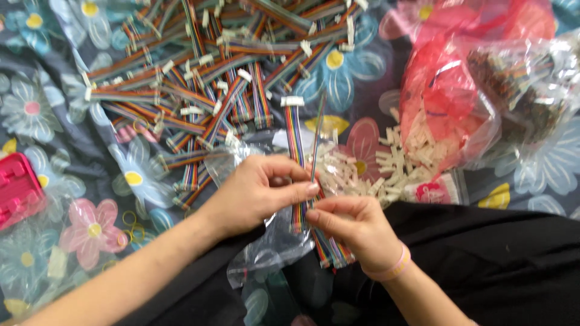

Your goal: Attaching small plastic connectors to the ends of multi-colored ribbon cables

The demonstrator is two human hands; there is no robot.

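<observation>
The flowered cloth (368, 66) runs past every edge of the view, and little of it lies bare: a heap of rainbow ribbon cables (211, 66) fills its far left part, a red plastic bag (447, 90) and a clear bag of cables (525, 84) crowd the far right, and loose white connector housings (399, 160) spill between the red bag and the hands. A pink plastic tool (15, 187) sits at the left edge. The only open cloth is at the near left, where a few yellow rubber bands (130, 224) lie. Black fabric (501, 259) covers the near right.

The left hand (257, 193) and right hand (356, 229) meet near the middle, over a crumpled clear bag (272, 247). Both are closed in a pinch, thumb against fingertips, on one rainbow ribbon cable (295, 136). It is a flat band of many coloured wires with a white connector at its far end, and it runs lengthwise from there toward the person; one thin wire strand (316, 130) stands apart from it.
</observation>
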